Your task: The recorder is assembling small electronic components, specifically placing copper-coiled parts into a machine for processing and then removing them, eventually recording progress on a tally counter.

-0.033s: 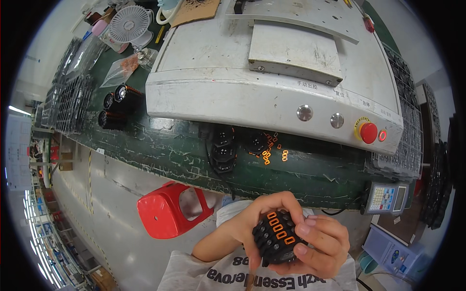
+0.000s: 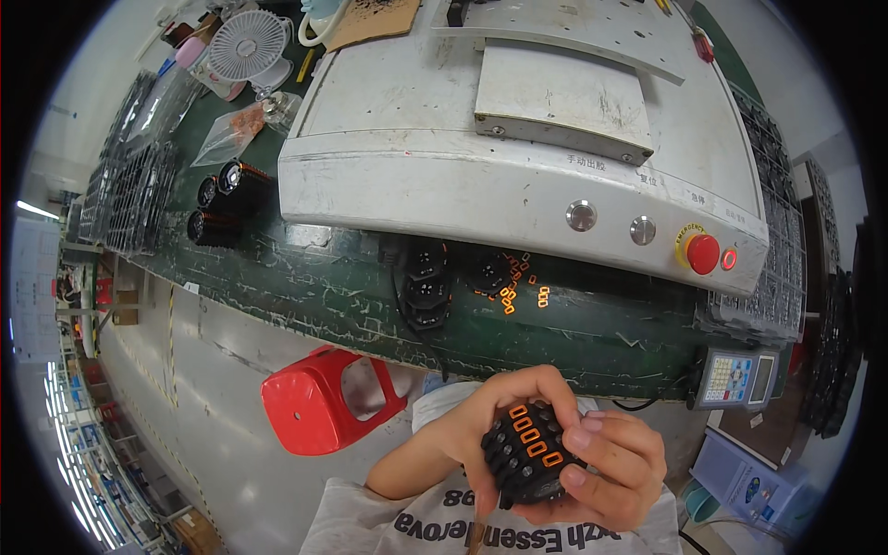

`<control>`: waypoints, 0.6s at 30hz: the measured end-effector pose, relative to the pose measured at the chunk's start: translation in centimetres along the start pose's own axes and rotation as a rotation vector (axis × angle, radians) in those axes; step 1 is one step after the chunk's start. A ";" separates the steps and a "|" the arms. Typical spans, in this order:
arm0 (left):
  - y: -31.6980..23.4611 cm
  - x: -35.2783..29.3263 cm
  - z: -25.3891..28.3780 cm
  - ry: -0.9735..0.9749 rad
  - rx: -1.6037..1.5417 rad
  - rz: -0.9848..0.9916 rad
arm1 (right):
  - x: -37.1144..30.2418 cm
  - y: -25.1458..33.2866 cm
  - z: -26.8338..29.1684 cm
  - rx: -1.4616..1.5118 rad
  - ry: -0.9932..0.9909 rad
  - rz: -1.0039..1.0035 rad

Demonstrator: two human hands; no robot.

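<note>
Close to my body I hold a stack of black round parts [image 2: 524,467] with a row of orange oblong rings along its side. My left hand [image 2: 474,421] wraps round it from the left, its fingers curving over the top and the thumb below. From the right, my right hand [image 2: 618,467] grips the same stack, thumb and fingertips pressed against its end. The fingertips partly cover that end. On the green table beyond lie loose orange rings [image 2: 543,297] and more black round parts [image 2: 427,289].
A large white machine [image 2: 416,176] with a red emergency button [image 2: 702,252] fills the table's back. At left are black stacks [image 2: 245,185], a fan [image 2: 249,46] and piled trays [image 2: 129,194]. A keypad unit [image 2: 735,379] sits at right; a red stool [image 2: 310,407] stands left of me.
</note>
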State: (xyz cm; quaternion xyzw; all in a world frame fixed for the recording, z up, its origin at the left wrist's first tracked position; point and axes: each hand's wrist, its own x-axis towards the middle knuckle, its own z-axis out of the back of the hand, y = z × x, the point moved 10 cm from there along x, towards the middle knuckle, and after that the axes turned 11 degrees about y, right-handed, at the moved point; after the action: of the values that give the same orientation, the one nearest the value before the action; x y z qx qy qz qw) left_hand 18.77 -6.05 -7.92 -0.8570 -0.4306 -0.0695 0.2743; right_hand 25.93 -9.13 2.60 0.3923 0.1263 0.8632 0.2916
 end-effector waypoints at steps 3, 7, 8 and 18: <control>-0.1 -0.1 0.2 0.004 0.059 0.003 | 0.1 -0.1 0.0 0.029 -0.004 0.014; -0.4 -0.1 0.3 -0.003 0.108 0.002 | 0.1 -0.3 -0.4 0.043 0.011 0.001; -0.5 0.0 0.4 -0.014 0.138 0.010 | 0.1 -0.3 -0.3 0.041 0.012 0.001; -1.5 -0.2 0.2 -0.012 0.231 -0.011 | 0.0 -1.3 -0.6 0.143 0.033 -0.025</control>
State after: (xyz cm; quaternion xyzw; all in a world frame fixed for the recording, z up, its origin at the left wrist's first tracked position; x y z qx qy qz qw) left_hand 17.50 -5.35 -7.57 -0.8178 -0.4419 -0.0157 0.3683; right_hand 26.02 -8.06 1.66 0.3963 0.1974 0.8546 0.2714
